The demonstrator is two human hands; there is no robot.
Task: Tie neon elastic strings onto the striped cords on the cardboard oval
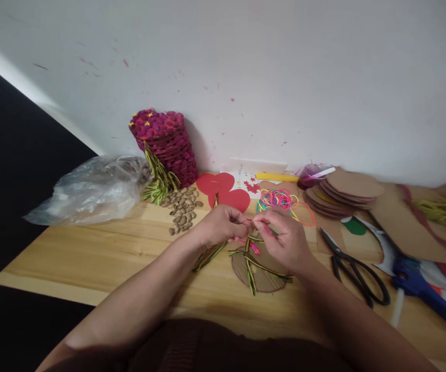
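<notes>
My left hand (221,225) and my right hand (285,240) meet over the wooden table (91,258), fingers pinched together on a bundle of thin green and yellow strands (256,266). A pink rubber band (254,248) shows between the two hands around the strands. The strands fan out over a round brown cardboard disc (264,276) lying flat under my right hand. More strands trail down-left from my left hand.
Black scissors (356,271) lie right of my right hand, a blue glue gun (420,281) beyond them. Coloured rubber bands (281,200), red paper hearts (223,191), a stack of cardboard discs (343,191), seeds (182,206), a purple woven craft (166,142) and a plastic bag (91,188) stand behind.
</notes>
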